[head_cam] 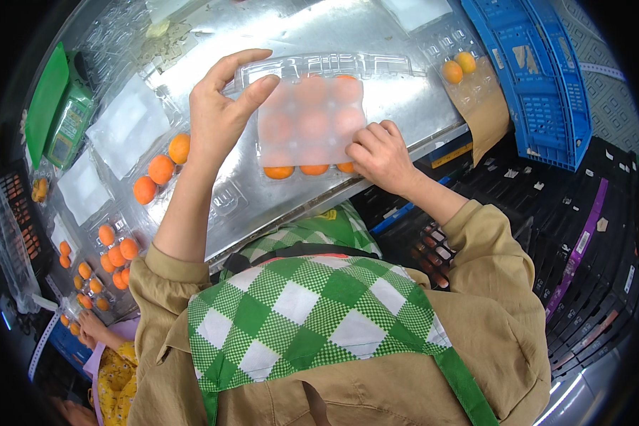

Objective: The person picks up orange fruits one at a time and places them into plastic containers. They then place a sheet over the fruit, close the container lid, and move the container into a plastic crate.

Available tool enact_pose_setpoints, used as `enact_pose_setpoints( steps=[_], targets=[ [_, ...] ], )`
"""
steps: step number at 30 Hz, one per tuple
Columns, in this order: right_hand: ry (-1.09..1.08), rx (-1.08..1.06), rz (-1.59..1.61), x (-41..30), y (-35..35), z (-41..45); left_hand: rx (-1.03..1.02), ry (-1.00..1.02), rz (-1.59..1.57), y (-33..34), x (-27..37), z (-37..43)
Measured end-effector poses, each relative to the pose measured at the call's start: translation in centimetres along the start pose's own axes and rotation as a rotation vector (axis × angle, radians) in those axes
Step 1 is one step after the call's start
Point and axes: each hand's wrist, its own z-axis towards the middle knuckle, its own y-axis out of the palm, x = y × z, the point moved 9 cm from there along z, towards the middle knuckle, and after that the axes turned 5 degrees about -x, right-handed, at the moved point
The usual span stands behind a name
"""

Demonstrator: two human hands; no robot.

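Observation:
A clear plastic clamshell tray (298,175) of orange round fruit lies in front of me on the metal table. Over the fruit (278,172) rests a translucent white sheet (311,122); only the near row peeks out below it. My left hand (218,104) has the left end of the tray's raised clear lid (319,63) between thumb and fingers. At the sheet's near right corner, the curled fingers of my right hand (381,157) grip its edge. Those fingertips are partly hidden.
More orange fruit (161,169) sits in clear trays to the left, beside white sheets (128,125) and a green weighing scale (69,133). At right are a tray with two fruits (452,72), a blue crate (543,80) and stacked black crates (591,255). A co-worker's hand (93,327) is lower left.

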Motion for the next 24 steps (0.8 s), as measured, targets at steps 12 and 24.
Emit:
enact_pose_setpoints(
  steps=[12, 24],
  targets=[
    [0.148, -0.005, 0.293, 1.8, -0.3, -0.8, -0.015, 0.105, 0.003, 0.2, 0.5, -1.1],
    [0.157, -0.344, 0.079, 0.2, 5.3, 1.2, -0.027, 0.096, -0.037, 0.3, -0.2, -1.3]
  ],
)
